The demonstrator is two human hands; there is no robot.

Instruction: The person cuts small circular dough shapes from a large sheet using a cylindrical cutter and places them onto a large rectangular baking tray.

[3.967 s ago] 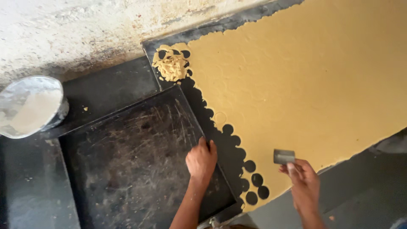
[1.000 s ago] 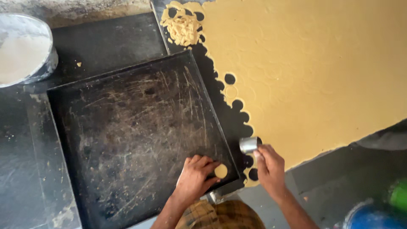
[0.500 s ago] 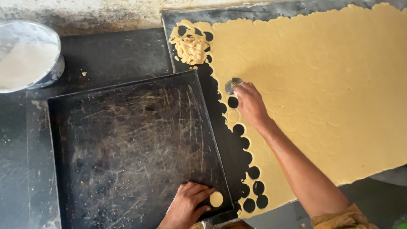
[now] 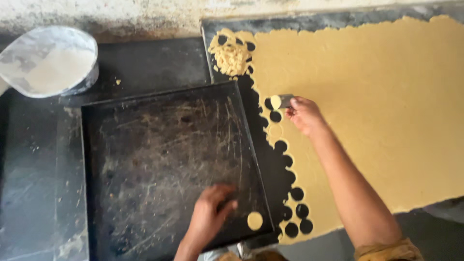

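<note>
My right hand (image 4: 303, 115) holds a small round metal cutter (image 4: 282, 101) with a dough disc in its mouth, just above the left edge of a large rolled sheet of yellow dough (image 4: 367, 106). A row of round holes runs down that edge. My left hand (image 4: 209, 216) rests on the dark scratched baking tray (image 4: 145, 159) near its front right corner, fingers curled and holding nothing. One cut dough disc (image 4: 254, 221) lies on the tray just right of that hand.
A heap of dough scraps (image 4: 231, 56) lies at the sheet's top left corner. A round metal tin of flour (image 4: 48, 60) stands at the back left on the dark counter (image 4: 34, 193). A rough pale wall runs along the back.
My right hand carried the cutter from the sheet's near edge up to its upper left edge and lifted it with a disc inside. My left hand let go of the disc on the tray.
</note>
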